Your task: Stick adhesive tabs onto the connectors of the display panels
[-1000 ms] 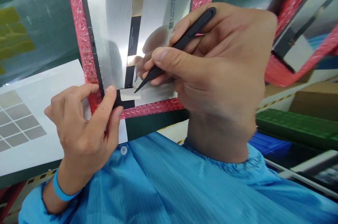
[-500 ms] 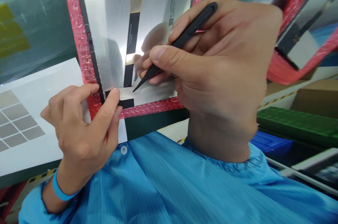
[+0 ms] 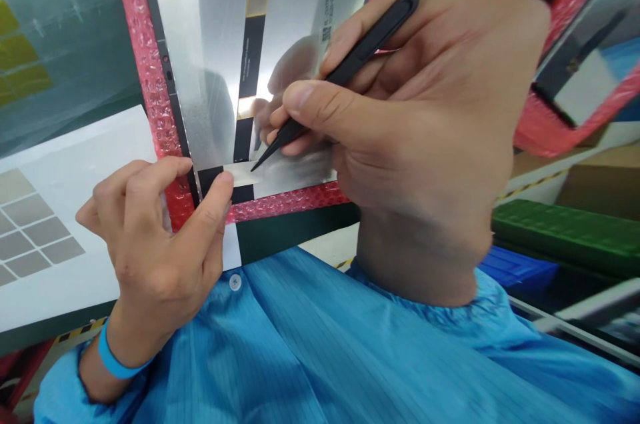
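Note:
A silvery panel (image 3: 215, 31) with a black strip down its middle lies on pink bubble wrap (image 3: 163, 121). My right hand (image 3: 410, 104) grips black tweezers (image 3: 353, 63), and their tip touches a small silvery strip (image 3: 240, 175) at the panel's near edge. My left hand (image 3: 160, 231) has its thumb and index finger spread. The thumb tip rests on the left end of that small strip, and the index fingertip is against the panel's left black edge. A black patch shows left of the strip. My right hand's underside is hidden.
On the left lies a white sheet (image 3: 95, 144) with grey squares, below clear film with yellow squares (image 3: 20, 57). Another panel in pink wrap (image 3: 555, 131) is at the far right. Green (image 3: 565, 231) and blue (image 3: 520, 271) containers stand lower right.
My left thumb has moved slightly right along the small strip, whose left end now sits further right, showing more of the black patch. The tweezers' tip has barely moved.

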`<action>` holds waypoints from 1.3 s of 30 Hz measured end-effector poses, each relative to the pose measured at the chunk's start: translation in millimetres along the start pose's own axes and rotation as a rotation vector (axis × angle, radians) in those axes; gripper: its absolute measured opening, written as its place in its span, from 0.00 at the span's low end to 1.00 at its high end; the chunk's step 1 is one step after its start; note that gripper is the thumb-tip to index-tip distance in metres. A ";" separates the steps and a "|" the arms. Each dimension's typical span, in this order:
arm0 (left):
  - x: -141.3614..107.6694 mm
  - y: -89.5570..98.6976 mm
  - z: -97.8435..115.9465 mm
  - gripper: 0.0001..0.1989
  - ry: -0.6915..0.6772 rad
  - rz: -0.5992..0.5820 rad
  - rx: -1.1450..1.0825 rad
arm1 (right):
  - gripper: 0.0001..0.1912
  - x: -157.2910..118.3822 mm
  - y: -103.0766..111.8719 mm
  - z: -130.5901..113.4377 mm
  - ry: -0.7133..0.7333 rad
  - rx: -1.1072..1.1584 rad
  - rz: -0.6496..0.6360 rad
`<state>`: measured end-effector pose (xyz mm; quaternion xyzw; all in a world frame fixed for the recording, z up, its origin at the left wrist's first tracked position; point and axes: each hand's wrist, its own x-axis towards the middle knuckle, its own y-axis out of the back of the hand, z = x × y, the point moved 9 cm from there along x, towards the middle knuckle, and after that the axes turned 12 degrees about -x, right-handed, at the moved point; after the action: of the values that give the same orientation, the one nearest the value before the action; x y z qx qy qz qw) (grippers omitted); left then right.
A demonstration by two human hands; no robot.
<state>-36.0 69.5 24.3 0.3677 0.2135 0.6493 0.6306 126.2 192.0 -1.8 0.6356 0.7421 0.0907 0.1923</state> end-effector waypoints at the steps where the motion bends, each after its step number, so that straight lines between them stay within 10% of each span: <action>1: 0.0 -0.2 0.5 0.16 0.000 -0.002 0.000 | 0.16 0.1 0.1 -0.6 0.013 0.000 0.005; 39: -3.7 -17.3 27.4 0.25 -0.055 -0.203 0.399 | 0.15 0.4 12.1 21.2 0.057 0.275 0.274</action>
<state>-4.3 62.7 28.2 0.4794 0.3563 0.5172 0.6130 145.7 192.1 -16.5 0.7483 0.6591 0.0316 0.0684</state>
